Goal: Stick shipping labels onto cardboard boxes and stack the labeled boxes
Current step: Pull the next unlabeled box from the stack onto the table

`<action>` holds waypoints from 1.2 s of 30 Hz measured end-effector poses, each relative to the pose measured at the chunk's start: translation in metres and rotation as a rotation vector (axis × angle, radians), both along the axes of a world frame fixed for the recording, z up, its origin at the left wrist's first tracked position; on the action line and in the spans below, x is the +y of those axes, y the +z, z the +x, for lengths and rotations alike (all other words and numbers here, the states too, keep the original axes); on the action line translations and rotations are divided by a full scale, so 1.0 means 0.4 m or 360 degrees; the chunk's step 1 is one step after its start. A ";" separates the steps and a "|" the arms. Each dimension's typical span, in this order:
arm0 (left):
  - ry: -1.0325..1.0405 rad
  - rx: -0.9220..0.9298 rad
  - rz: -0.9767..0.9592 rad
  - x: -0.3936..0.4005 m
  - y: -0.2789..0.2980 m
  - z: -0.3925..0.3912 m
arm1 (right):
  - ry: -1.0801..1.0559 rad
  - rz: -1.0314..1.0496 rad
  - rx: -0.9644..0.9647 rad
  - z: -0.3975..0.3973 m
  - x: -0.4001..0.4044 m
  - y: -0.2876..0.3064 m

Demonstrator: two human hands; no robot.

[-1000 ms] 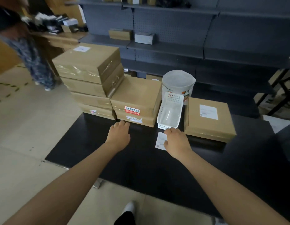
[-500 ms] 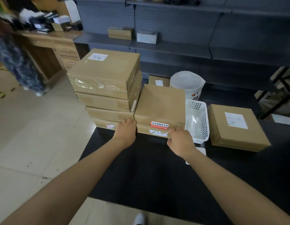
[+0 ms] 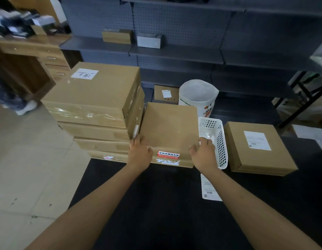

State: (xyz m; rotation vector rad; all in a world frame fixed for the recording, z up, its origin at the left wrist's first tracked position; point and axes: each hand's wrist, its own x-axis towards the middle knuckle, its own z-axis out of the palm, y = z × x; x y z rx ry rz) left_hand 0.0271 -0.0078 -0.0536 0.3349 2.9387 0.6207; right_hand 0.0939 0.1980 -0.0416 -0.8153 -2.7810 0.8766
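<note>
A plain cardboard box [image 3: 169, 127] with a red sticker on its front tops a low pile on the black table [image 3: 165, 204]. My left hand [image 3: 140, 152] grips its near left corner, fingers curled over the edge. At the near right corner my right hand [image 3: 204, 154] holds on, thumb on the top and fingers down the side by the basket. A white shipping label [image 3: 209, 190] lies flat on the table under my right wrist. Further right, another box [image 3: 259, 159] lies flat and bears a label on top.
A taller stack of taped boxes [image 3: 95, 98] stands touching the held box on its left. A white plastic basket [image 3: 217, 141] sits between the two right boxes, a white bucket [image 3: 198, 94] behind. Grey shelving [image 3: 174, 53] fills the back. A person's legs [image 3: 10, 98] show far left.
Both hands went from the table and the label up to the middle box's front corners and took hold. The camera moved closer and swung left.
</note>
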 end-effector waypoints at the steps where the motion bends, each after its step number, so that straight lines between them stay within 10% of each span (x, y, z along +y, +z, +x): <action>1: 0.0016 0.0029 -0.0031 0.007 -0.012 -0.003 | -0.0080 -0.0078 -0.0002 -0.011 0.004 -0.009; 17: 0.0519 -0.0141 0.0639 0.077 -0.009 0.010 | -0.0405 -0.0533 0.0033 -0.042 0.058 -0.082; 36: 0.0383 -0.0280 0.0826 -0.059 0.003 0.155 | -0.0503 -0.0802 0.0248 0.176 -0.049 -0.062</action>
